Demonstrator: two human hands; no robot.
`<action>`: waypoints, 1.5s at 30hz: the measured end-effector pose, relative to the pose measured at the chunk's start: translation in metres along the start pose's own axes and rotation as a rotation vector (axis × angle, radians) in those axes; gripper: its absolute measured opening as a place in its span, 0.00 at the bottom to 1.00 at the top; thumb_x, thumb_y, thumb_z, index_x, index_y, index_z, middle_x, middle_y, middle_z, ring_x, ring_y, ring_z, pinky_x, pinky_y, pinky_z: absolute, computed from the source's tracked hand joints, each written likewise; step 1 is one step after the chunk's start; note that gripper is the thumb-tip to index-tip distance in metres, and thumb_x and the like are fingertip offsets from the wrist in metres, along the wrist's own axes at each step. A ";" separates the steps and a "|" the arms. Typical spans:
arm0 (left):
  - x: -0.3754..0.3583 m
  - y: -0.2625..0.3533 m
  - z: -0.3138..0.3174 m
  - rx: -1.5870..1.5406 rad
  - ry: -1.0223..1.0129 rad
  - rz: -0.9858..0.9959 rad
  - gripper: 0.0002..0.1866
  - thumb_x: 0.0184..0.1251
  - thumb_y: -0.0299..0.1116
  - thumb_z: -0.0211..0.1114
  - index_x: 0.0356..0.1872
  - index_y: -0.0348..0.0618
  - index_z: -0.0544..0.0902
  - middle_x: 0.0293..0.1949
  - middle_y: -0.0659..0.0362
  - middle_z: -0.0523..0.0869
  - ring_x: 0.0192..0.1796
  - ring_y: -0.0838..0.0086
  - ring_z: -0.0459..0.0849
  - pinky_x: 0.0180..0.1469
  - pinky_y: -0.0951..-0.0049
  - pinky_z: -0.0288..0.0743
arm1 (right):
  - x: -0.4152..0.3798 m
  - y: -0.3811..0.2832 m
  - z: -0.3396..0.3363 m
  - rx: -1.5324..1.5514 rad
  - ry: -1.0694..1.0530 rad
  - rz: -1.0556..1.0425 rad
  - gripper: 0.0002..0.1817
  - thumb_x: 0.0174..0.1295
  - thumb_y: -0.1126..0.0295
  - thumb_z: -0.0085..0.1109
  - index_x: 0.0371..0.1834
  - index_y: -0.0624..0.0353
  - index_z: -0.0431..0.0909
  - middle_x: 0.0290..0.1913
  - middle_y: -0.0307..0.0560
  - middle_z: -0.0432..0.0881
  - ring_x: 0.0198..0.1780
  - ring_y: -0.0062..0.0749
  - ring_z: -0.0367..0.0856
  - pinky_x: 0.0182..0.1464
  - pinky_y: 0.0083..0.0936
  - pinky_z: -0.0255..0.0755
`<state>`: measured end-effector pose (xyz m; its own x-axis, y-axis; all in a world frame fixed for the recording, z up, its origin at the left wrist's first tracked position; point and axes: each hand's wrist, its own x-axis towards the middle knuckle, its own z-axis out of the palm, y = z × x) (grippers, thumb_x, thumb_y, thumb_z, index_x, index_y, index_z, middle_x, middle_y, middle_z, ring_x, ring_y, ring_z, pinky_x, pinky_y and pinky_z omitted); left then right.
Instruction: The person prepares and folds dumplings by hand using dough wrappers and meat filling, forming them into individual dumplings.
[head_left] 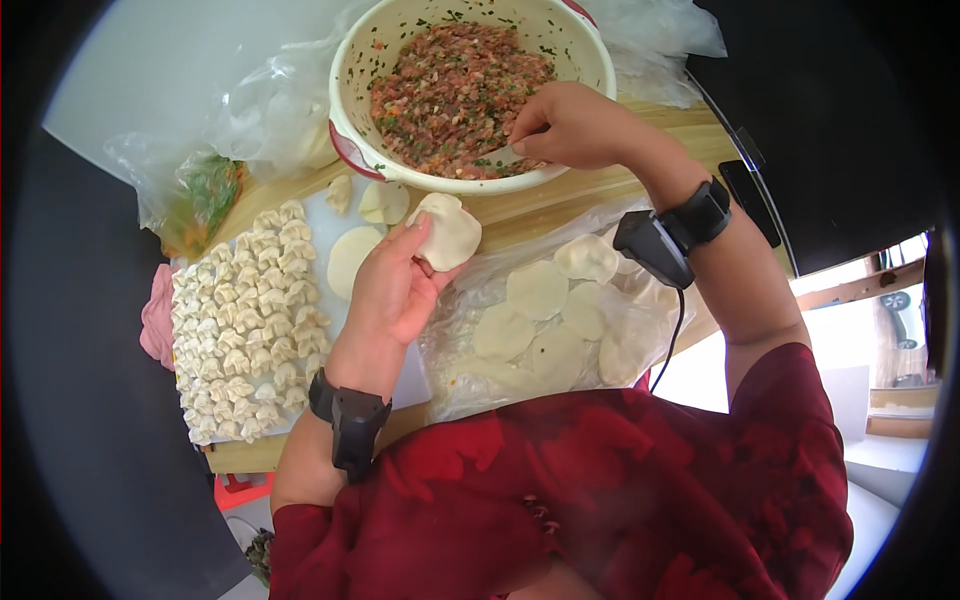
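Observation:
My left hand [403, 285] holds a round, pale dough wrapper [449, 232] up near the bowl's lower edge. Over the right side of a large cream bowl [352, 140], my right hand [565, 125] is closed on a light, flat utensil [497, 157], whose tip reaches into the filling. That filling [455, 90] is minced meat mixed with green and orange bits. Several round wrappers [537, 290] lie on clear plastic to the right of my left hand. Another wrapper [349, 262] rests on the white board, just left of my left hand.
Rows of folded dumplings [245, 320] cover the board at the left. Behind them sits a plastic bag with greens [208, 190]. A pink cloth [158, 318] lies at the far left. At the right table edge is a dark phone-like object [748, 200].

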<state>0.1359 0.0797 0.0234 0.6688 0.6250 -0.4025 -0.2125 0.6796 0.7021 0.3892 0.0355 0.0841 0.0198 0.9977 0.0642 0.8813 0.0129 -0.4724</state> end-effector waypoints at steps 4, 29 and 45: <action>-0.004 0.002 0.006 -0.024 0.044 0.031 0.22 0.75 0.32 0.55 0.65 0.34 0.68 0.61 0.51 0.78 0.63 0.64 0.77 0.65 0.58 0.73 | -0.006 0.003 -0.003 0.292 -0.069 0.161 0.10 0.56 0.65 0.62 0.33 0.60 0.87 0.26 0.44 0.85 0.29 0.26 0.82 0.37 0.25 0.76; -0.007 0.005 0.006 -0.146 0.001 0.054 0.18 0.80 0.33 0.43 0.61 0.31 0.67 0.60 0.48 0.77 0.62 0.60 0.78 0.65 0.55 0.76 | -0.092 -0.047 0.052 0.051 0.440 -0.292 0.22 0.55 0.81 0.59 0.53 0.50 0.82 0.34 0.47 0.78 0.34 0.44 0.80 0.35 0.35 0.75; -0.002 0.018 0.011 -0.060 -0.098 0.132 0.21 0.80 0.33 0.40 0.64 0.32 0.70 0.59 0.49 0.78 0.59 0.63 0.80 0.64 0.56 0.75 | -0.085 -0.049 0.043 -0.026 0.527 -0.336 0.24 0.52 0.84 0.58 0.53 0.51 0.83 0.35 0.45 0.79 0.35 0.39 0.79 0.36 0.32 0.75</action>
<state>0.1389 0.0869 0.0436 0.6978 0.6719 -0.2482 -0.3434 0.6179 0.7073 0.3241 -0.0469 0.0637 -0.0359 0.7727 0.6337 0.8909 0.3121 -0.3301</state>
